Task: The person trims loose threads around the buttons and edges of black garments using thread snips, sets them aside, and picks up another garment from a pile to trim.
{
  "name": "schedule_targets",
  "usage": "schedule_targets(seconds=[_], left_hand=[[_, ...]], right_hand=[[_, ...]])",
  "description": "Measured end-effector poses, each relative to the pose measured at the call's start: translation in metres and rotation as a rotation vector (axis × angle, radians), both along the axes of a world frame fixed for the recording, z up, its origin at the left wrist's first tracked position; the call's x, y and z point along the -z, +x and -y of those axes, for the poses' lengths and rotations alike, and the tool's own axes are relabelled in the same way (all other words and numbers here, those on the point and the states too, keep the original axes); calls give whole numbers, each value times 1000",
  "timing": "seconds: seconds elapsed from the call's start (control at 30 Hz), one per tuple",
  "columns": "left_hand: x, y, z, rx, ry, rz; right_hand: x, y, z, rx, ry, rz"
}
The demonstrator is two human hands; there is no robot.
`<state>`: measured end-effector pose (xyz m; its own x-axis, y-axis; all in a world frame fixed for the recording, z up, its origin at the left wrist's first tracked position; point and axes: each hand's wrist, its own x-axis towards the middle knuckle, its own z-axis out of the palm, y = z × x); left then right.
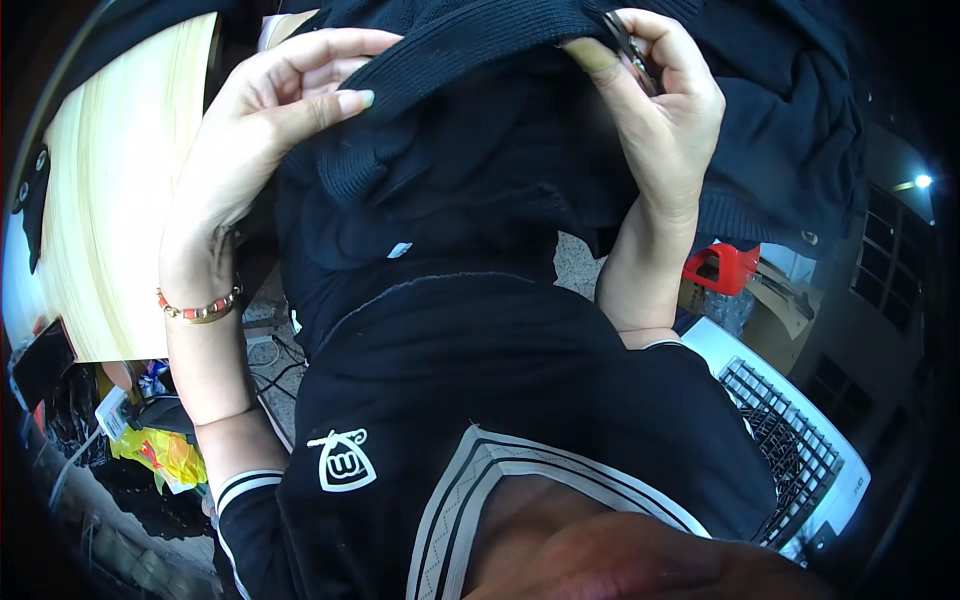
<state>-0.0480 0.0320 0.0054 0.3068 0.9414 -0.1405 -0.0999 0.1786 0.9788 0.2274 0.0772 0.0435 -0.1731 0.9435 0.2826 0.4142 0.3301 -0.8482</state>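
Note:
A black knit garment [470,62] is stretched between my hands, its ribbed band raised toward me. My left hand [285,95] pinches the band's left end between thumb and fingers. At the other end, my right hand [665,105] is closed round small dark metal snips [632,52], partly hidden by the fingers. The right thumb, with a yellowish patch at its tip, presses against the band's edge. A ribbed part [355,165] hangs below the left thumb. More of the black cloth lies over my lap and beyond the right hand.
A pale wooden tabletop [120,200] stands at the left. Below it are a yellow plastic bag [165,455], a white plug block [113,412] and loose cables. On the right are a red plastic thing [722,268], a cardboard box [785,305] and a white-framed fan heater or grille [790,430].

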Motion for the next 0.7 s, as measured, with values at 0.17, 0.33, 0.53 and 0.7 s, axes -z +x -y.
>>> schedule_targets(seconds=[0.17, 0.33, 0.53, 0.7], left_hand=[[6, 0, 2, -66, 8, 73], [4, -3, 3, -43, -15, 31], [-1, 2, 3, -41, -37, 216], [2, 15, 12, -168, -92, 171]], right_hand=[[1, 0, 0, 0, 4, -4], [1, 0, 2, 23, 15, -8], [0, -3, 3, 3, 103, 85], [-2, -12, 11, -41, 321, 122]])
